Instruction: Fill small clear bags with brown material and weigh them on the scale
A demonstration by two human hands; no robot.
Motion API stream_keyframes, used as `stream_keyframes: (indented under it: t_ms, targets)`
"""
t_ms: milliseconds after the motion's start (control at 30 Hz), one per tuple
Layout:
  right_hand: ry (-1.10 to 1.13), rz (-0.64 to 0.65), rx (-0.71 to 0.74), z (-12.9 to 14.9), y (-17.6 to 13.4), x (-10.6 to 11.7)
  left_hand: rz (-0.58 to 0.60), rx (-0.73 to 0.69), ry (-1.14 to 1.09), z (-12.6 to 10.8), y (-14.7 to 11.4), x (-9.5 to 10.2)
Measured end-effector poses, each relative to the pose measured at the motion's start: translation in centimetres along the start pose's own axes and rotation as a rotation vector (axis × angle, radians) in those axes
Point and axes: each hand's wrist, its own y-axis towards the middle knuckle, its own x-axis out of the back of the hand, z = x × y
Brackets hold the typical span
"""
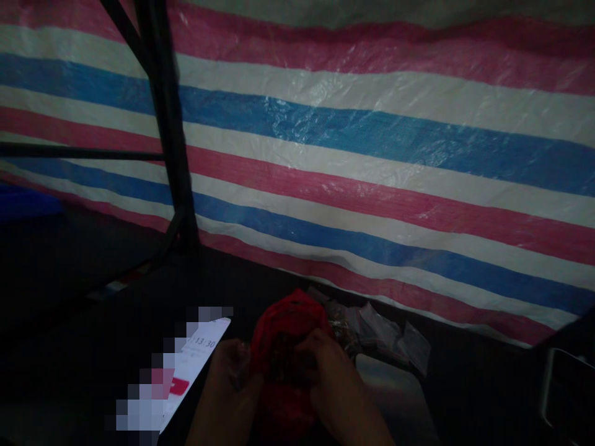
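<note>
Red plastic bag (283,347) sits low centre of view on a dark surface (93,347), bunched up, w/ its mouth turned toward the person and something dark inside, too dim to tell what. Both hands are on it: left hand (230,384) cups the bag's left side, fingers curled vs. the plastic; right hand (332,378) is on the right side, fingertips pinching at the rim near the opening. Grip looks like a light clench on the bag on both sides, not a full fist, tho the light is poor. Step in hand, as I judge it: working the bag's mouth, either spreading it or gathering it; can't tell which from here. Next move prob. calls for keeping both sides of the thin plastic held so it doesn't slip or spill, and feeling more than seeing, given the dark. Just beside the bag, to its right & behind, lie some small clear packets (385,334). Left of the hands a lit phone screen (195,365) lies flat, partly blurred out. Behind everything hangs a red-white-blue striped tarp (372,155), w/ a dark metal frame (167,124) standing at left.
</note>
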Motion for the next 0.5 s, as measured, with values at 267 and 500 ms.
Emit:
stream_keyframes:
  t_ms: [267, 500]
  targets:
    - [0.076, 0.046, 0.001, 1.4, -0.3, -0.5, 0.033, 0.028, -0.131, 1.3, 0.3, 0.5]
    - [0.155, 0.049, -0.007, 0.9, -0.7, -0.7, 0.059, -0.060, -0.127, 1.4, 0.7, 0.3]
